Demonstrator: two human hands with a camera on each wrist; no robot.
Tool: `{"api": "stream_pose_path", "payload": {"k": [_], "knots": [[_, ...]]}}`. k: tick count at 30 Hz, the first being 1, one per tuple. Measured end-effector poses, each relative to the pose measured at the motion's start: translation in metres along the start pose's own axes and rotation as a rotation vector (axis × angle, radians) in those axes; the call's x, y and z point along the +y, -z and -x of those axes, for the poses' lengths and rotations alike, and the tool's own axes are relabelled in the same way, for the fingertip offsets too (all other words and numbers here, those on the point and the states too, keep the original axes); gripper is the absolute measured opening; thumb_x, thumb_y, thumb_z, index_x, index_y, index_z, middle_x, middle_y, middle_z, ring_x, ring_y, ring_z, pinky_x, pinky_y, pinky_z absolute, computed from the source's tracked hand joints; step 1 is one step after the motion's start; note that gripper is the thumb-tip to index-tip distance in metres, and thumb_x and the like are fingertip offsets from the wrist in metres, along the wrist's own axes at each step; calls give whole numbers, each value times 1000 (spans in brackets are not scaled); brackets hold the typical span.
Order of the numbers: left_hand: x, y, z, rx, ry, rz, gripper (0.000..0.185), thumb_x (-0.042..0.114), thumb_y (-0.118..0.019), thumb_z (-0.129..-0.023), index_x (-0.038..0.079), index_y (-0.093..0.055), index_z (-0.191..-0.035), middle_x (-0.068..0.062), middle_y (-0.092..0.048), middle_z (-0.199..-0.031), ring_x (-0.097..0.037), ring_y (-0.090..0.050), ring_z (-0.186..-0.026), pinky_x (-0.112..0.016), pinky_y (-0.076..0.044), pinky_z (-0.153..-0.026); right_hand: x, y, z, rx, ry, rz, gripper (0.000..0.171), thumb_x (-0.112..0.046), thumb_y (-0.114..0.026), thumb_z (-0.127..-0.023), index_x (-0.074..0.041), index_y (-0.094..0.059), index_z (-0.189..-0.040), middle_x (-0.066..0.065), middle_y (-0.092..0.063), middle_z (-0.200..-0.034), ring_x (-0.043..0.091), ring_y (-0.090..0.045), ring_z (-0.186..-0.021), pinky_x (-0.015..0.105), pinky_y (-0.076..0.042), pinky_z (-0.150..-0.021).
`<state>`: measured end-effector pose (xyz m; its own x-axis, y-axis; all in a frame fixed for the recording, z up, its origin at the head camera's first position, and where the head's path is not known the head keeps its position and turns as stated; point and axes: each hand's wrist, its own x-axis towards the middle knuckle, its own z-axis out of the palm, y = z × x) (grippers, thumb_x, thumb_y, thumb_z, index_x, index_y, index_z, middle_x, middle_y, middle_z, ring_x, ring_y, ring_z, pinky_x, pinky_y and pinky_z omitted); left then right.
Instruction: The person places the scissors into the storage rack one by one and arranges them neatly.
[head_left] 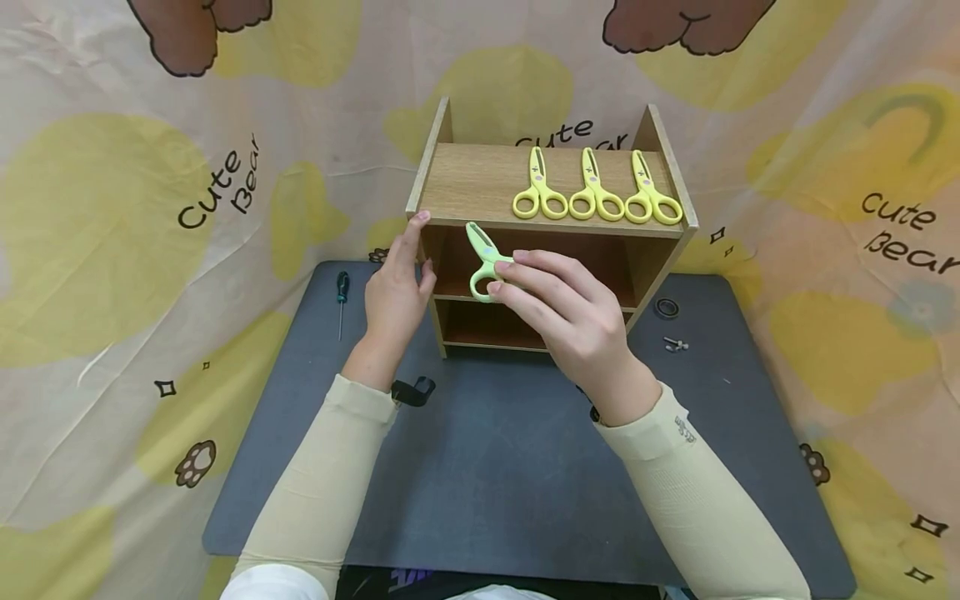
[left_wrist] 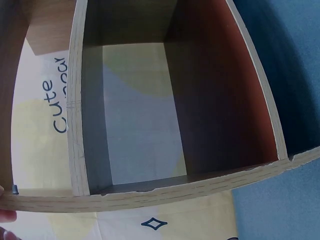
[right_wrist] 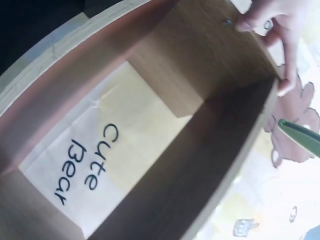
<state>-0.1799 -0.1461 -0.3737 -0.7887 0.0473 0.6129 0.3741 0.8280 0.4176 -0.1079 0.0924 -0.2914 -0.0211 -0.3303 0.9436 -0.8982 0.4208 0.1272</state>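
Head view, taken from the left: a screwdriver (head_left: 342,293) lies on the dark mat (head_left: 465,467) covering the desk, well clear of the work, so leave it be. Your left hand (head_left: 395,287) is spread against the left side panel of the small wooden shelf unit (head_left: 480,179), fingertips up at the top corner; keep that steadying pressure so the unit does not slide or tip on the mat. Just to its right, your right hand (head_left: 558,312) pinches a pale green pair of scissors (head_left: 483,260) by the handle loops, blades pointing up and away, held in front of the top board's front edge and not yet resting on anything. Three matching scissors (head_left: 596,190) already lie side by side on the right half of the top board, handles toward you. I'd judge the neat way is to keep the blades closed, lift clear of the edge, and match that orientation without nudging the row. Farther right on the mat sit a dark ring (head_left: 666,308) and a small bolt (head_left: 676,343).
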Motion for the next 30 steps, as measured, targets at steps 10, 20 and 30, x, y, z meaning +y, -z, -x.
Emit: {"api": "stream_pose_path", "payload": {"k": [10,20,30], "knots": [[1,0,-1,-16,11,-19,64,6,-63,-101,31,-36,-154,-17,-63,-122,-30,-44,-52,-44,-41,-51,25,-33,-3,36,-17,64,17,6,-75,-92,-2,-80,-106,13,-78,-107,31,-74,-102,37,-56,-96],[1,1,-1,-29,12,-33,65,6,-64,-101,31,-35,-153,-17,-62,-119,-31,-47,-54,-46,-43,-52,46,-61,-2,-63,-10,128,24,8,-63,-100,-3,-80,-112,13,-77,-110,32,-72,-105,37,-55,-97],[0,1,-1,-25,5,-26,65,5,-64,-101,29,-36,-154,-17,-62,-120,-31,-45,-53,-45,-42,-52,57,-76,-5,-161,-78,253,26,5,-62,-101,-10,-82,-104,8,-78,-106,29,-71,-103,53,-38,-115]]}}
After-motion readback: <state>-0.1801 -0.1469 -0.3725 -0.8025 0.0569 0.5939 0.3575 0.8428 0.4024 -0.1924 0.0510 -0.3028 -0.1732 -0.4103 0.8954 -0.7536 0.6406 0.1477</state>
